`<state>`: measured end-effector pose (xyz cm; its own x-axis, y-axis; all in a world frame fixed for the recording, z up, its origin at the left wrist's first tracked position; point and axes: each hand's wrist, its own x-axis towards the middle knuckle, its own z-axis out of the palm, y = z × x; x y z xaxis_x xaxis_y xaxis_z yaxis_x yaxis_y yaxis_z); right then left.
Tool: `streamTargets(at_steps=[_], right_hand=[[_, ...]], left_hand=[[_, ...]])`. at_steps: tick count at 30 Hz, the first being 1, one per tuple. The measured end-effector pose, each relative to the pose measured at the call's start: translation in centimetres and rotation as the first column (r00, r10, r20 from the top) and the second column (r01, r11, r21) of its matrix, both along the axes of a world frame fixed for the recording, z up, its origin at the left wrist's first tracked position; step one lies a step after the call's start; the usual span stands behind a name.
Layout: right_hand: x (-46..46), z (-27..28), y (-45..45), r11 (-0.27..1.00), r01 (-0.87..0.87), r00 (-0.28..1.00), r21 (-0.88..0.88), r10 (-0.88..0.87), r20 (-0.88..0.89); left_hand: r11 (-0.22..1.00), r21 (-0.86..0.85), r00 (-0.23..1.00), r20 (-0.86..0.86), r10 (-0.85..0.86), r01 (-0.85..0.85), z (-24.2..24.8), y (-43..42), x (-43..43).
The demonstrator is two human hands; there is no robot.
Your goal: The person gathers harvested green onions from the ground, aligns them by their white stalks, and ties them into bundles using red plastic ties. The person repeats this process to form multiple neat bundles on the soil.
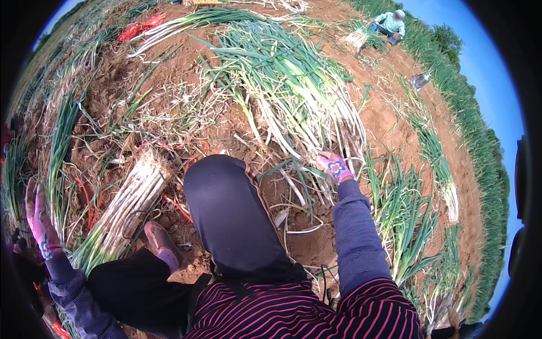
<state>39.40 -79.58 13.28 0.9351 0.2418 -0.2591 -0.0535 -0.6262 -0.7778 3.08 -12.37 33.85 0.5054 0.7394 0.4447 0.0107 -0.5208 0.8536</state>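
My right hand (335, 167), in a pink glove with a flower print, is at the white lower ends of a big loose pile of green onions (292, 80). Its fingertips are hidden among the stalks, so a grip cannot be made out. At the far left, my left hand (41, 222), in a matching glove, has its fingers stretched out with nothing seen in it. Beside it lies a thick bundle of green onions (131, 203), white root ends pointing away from me and green leaves towards me.
Red twine (175, 207) and dry leaf scraps (182, 112) litter the brown soil. Red plastic (142, 27) lies at the upper left. More green onions (400, 216) lie to my right. Another person (390, 25) sits at the upper right, beside a tall green crop (470, 123).
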Motion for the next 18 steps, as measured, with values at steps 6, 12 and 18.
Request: streamTargets(at_steps=[6,12,18], right_hand=[[3.8,-10.1,4.5,0.982,0.137,0.987,-0.130,-0.147,-0.070],[5.9,-11.9,8.3,0.701,0.098,0.982,-0.706,0.047,0.183],[8.3,-8.2,8.4,0.661,-0.205,0.972,-0.722,0.225,-0.070]], left_hand=[[0.988,-0.151,0.994,-0.109,-0.002,-0.015,-0.8,-1.3,4.0],[0.980,-0.179,0.949,-0.288,-0.133,0.083,-5.0,-2.6,11.5],[0.974,-0.176,0.886,-0.415,-0.204,0.142,-5.8,-4.4,17.1]])
